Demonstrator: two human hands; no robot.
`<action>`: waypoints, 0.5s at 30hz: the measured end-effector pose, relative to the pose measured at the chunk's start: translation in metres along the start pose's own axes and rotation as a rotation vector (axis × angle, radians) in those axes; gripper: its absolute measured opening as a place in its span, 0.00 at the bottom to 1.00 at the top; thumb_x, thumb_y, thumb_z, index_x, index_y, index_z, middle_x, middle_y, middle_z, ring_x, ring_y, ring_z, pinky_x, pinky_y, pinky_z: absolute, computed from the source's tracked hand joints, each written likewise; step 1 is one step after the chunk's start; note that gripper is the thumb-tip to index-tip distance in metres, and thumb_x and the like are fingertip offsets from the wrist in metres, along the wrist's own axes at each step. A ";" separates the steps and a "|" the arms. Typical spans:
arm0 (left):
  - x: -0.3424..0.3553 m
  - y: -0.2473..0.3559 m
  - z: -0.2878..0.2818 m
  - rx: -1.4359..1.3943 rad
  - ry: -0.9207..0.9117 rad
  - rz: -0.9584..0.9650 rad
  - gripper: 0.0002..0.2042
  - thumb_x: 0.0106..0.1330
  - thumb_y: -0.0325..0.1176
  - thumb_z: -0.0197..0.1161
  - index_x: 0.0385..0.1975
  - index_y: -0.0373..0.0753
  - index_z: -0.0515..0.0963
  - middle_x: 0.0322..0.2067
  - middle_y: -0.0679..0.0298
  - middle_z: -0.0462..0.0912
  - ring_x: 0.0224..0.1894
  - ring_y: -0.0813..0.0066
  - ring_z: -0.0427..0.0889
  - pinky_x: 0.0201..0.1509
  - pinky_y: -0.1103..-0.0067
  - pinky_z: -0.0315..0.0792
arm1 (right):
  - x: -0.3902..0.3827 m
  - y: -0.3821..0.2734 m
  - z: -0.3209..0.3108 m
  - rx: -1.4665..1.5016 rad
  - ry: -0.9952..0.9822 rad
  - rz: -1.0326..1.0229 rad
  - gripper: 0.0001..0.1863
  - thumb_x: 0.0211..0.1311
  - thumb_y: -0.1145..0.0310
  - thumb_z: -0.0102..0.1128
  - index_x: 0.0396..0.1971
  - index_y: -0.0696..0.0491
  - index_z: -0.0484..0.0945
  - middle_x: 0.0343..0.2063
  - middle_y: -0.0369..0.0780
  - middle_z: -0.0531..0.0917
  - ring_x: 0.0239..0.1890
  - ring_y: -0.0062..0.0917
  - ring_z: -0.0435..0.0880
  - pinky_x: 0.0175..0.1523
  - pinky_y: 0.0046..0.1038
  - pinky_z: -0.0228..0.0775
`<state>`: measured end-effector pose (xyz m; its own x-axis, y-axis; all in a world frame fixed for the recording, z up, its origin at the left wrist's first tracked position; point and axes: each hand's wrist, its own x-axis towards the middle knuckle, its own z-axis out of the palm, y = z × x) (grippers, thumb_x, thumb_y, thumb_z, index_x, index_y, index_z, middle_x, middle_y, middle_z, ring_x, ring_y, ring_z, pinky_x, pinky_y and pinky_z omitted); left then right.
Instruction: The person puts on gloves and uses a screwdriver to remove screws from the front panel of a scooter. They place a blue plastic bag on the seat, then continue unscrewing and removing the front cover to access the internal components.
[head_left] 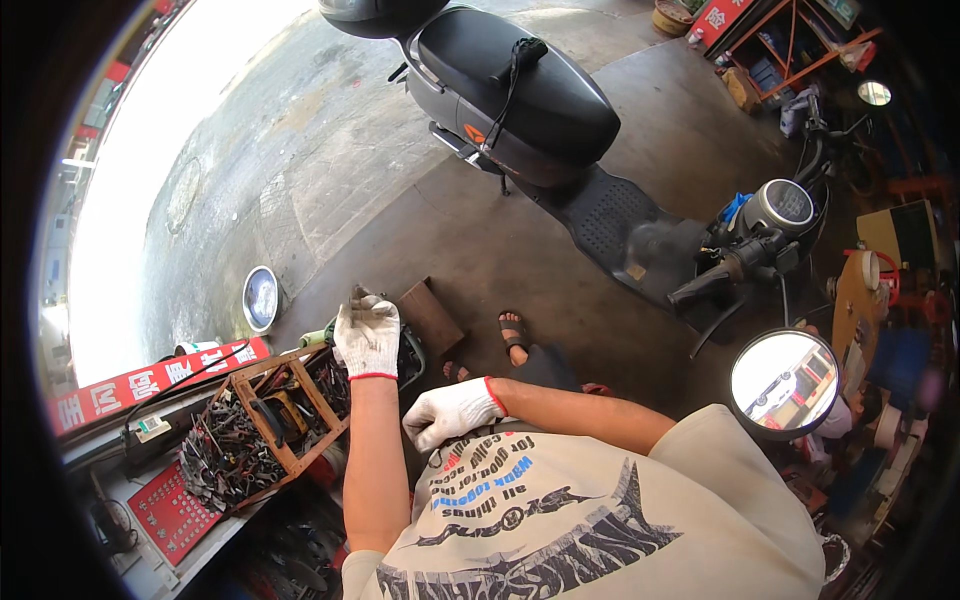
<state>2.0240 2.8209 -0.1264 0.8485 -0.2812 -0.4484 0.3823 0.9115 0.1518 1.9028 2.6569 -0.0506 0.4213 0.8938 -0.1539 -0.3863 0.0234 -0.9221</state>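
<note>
Lit by daylight from upper left, blown out to white there; dim toward the right; glossy on the scooter seat (pixel 550 112); bent and blackened round the rim; soft at far right.

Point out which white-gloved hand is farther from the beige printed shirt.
The left hand, in a white knit glove with red cuff, stretched out beyond the wood-framed tray; the right hand, gloved alike, sits close to the shirt.

A scooter repair workshop: a black scooter (pixel 540 125) stood on the dark floor (pixel 470 265), a wooden tray (pixel 262 428) of what seemed to be loose metal tools (pixel 222 462) sat near left, and cluttered shelves (pixel 793 48) stood far right.
</note>
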 end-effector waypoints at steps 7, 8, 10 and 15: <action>-0.003 0.000 -0.030 0.967 0.393 -0.056 0.14 0.70 0.41 0.56 0.44 0.37 0.80 0.20 0.68 0.75 0.15 0.83 0.66 0.16 0.84 0.56 | -0.092 0.061 -0.035 1.035 1.117 -0.457 0.15 0.73 0.61 0.50 0.42 0.57 0.78 0.37 0.42 0.83 0.40 0.28 0.83 0.49 0.32 0.75; -0.008 0.012 -0.060 1.012 0.359 -0.179 0.16 0.71 0.42 0.55 0.45 0.36 0.80 0.22 0.67 0.77 0.16 0.83 0.68 0.18 0.83 0.60 | -0.115 0.087 -0.045 1.308 1.017 -0.732 0.17 0.76 0.57 0.47 0.42 0.56 0.78 0.40 0.44 0.84 0.46 0.34 0.84 0.56 0.39 0.74; -0.037 0.023 -0.104 1.324 0.305 -0.196 0.18 0.71 0.42 0.53 0.48 0.35 0.81 0.25 0.63 0.81 0.19 0.80 0.72 0.23 0.80 0.66 | -0.164 0.081 -0.035 1.311 0.965 -1.019 0.32 0.77 0.45 0.36 0.45 0.60 0.78 0.48 0.47 0.84 0.56 0.42 0.80 0.68 0.48 0.64; -0.098 0.078 -0.273 1.850 0.519 -0.325 0.19 0.70 0.44 0.52 0.40 0.33 0.82 0.31 0.52 0.87 0.38 0.57 0.86 0.46 0.66 0.75 | -0.274 0.073 -0.037 0.982 1.276 -1.244 0.26 0.73 0.62 0.40 0.60 0.68 0.68 0.62 0.55 0.73 0.67 0.47 0.70 0.74 0.51 0.56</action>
<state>1.8707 3.0015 -0.3106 0.6372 0.0701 -0.7675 0.6214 -0.6358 0.4578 1.7890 2.3969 -0.0888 0.8063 -0.5434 -0.2336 0.4687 0.8279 -0.3080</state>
